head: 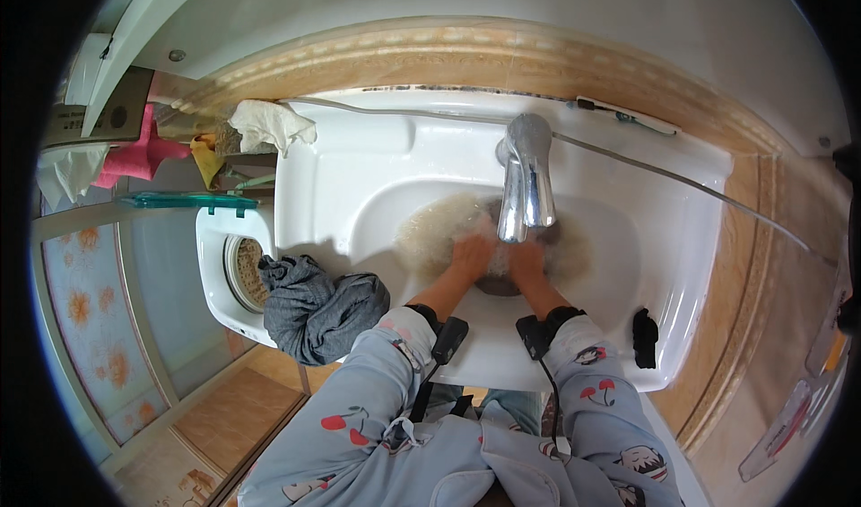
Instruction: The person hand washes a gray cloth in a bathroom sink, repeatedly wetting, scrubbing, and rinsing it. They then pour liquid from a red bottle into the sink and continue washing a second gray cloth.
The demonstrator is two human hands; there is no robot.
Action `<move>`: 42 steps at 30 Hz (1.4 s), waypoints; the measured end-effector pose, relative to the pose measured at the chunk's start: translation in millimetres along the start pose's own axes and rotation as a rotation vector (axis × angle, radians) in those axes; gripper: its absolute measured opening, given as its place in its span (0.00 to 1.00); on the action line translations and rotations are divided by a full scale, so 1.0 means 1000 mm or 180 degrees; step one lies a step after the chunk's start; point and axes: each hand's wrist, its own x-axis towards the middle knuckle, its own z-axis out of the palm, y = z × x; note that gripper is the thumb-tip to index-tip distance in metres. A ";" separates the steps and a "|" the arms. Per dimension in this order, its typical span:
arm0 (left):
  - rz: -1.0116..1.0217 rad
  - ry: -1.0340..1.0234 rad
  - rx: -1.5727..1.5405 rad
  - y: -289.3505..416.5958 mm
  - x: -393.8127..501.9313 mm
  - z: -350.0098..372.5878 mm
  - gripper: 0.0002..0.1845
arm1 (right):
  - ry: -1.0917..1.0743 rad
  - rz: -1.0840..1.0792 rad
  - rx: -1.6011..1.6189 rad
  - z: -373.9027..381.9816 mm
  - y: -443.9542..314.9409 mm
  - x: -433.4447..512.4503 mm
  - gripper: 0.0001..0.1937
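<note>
Both hands reach into a white ceramic washbasin (605, 291) holding cloudy, splashing water (430, 231). My left hand (473, 252) is left of the chrome faucet (527, 177), its fingers blurred and partly under the water. Just below the spout is my right hand (526, 259), its fingers largely hidden by the faucet and froth. Between and under the hands lies a dark brownish, soft-looking thing (499, 286), mostly submerged; it looks like wet cloth. Whether the fingers grip it cannot be made out.
A bunched grey garment (323, 308) drapes over the basin's left rim and a white top-loading washer (232, 318) with its teal lid (192, 201) raised. A black cloth (645, 339) lies on the right rim. A grey hose (646, 164) crosses behind the faucet; a white rag (272, 125) sits back left.
</note>
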 end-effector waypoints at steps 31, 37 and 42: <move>-0.0069 0.0383 0.0331 0.002 -0.009 0.005 0.10 | -0.0086 -0.0152 -0.0136 -0.003 -0.003 -0.015 0.16; -0.0174 -0.0237 0.0219 0.002 0.007 -0.008 0.11 | 0.0072 0.0446 0.0793 -0.002 -0.001 0.011 0.12; 0.0227 0.1359 -0.0673 -0.017 -0.019 -0.017 0.19 | -0.0054 -0.0095 0.0978 -0.054 0.007 -0.002 0.16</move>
